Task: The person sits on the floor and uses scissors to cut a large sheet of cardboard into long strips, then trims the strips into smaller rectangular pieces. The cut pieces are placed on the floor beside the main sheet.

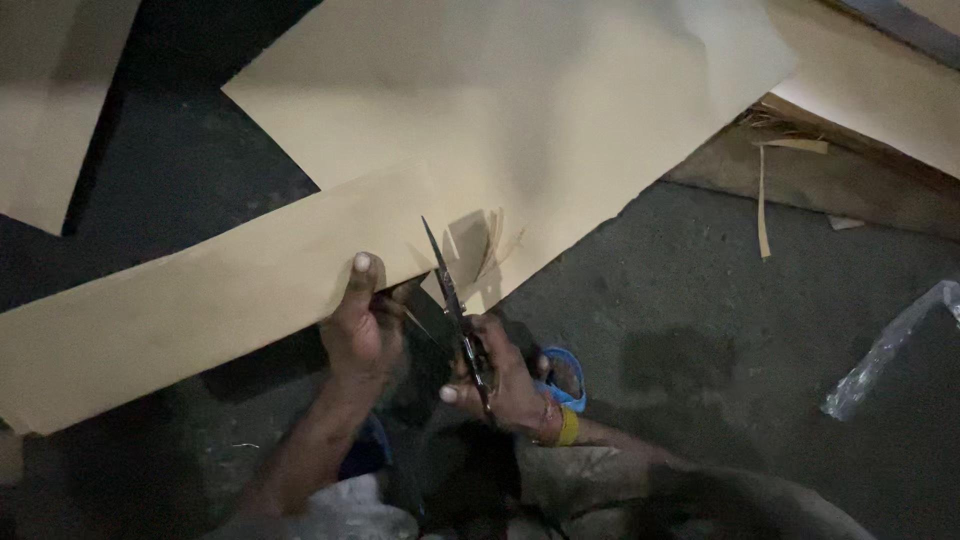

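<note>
Two hands on one tan paper sheet (420, 190), floor (720, 330) below.
Left hand (360, 325) pinches the strip taut; right hand (505, 375) clamped on scissors (455, 300), blades entering the edge.

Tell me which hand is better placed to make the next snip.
The right hand: it already grips the scissors, blades open at the paper strip's edge. The left hand just pinches that strip, steadying it.

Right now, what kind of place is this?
Likely a floor-level workshop: large tan sheets lie on a dark concrete floor, offcut strips lie scattered, and scissors in the right hand cut a sheet held by the left hand.
</note>
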